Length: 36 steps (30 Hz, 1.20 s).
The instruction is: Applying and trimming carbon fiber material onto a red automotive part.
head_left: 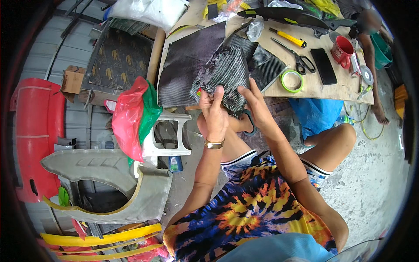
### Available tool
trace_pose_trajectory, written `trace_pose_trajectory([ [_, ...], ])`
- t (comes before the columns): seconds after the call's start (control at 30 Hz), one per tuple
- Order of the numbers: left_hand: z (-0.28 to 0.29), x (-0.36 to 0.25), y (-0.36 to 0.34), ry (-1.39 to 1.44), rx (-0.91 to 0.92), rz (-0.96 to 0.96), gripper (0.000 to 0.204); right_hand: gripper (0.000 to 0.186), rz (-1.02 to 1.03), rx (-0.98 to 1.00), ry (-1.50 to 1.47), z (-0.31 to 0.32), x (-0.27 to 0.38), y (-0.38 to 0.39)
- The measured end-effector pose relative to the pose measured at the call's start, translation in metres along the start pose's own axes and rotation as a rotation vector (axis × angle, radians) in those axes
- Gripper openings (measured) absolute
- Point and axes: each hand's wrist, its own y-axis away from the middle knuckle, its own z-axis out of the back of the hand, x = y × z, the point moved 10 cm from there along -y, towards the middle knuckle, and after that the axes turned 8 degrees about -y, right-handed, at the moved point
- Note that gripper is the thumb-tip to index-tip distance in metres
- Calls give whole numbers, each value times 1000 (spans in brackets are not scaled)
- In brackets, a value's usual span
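Observation:
Both of my hands are on a crumpled piece of shiny black woven fabric (227,70) at the table's near edge. My left hand (214,105) grips its lower left, thumb on top, beside a small red and yellow spot I cannot make out. My right hand (254,105) holds its right edge with thumb and fingers. Flat dark woven sheets (179,70) lie behind and to the left, another (268,70) to the right. Green tape (291,73), black scissors (305,64), a yellow utility knife (292,39), a black phone (324,65) and a red mug (341,50) lie rightward.
A long black part (288,17) crosses the table's back. At left are red and green bags (131,113), a white stool (183,137), a grey panel (157,192) and red bodywork (37,122). Another person (377,87) sits at upper right. A blue bag (314,109) is under the table.

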Motion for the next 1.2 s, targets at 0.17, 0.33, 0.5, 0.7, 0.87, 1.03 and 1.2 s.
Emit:
trace_pose_trajectory([
  [0.17,2,0,1,-24,81,-58,22,40,-57,-48,51,4,-3,-5],
  [0.33,0,-4,-2,-53,41,-30,21,42,57,45,103,1,-2,-7],
  [0.5,2,-6,-2,-29,43,-38,21,45,-178,-49,42,3,-2,7],
  [0.7,0,-5,1,-54,71,-49,20,45,-189,-65,103,3,1,3],
  [0.87,-5,-9,2,-36,88,-58,21,44,-166,-53,104,1,4,4],
  [1.03,-3,-11,2,-85,95,-105,17,45,-157,-36,121,2,2,1],
  [1.2,-8,-11,4,-117,86,-99,15,46,-156,-41,123,6,-3,-1],
])
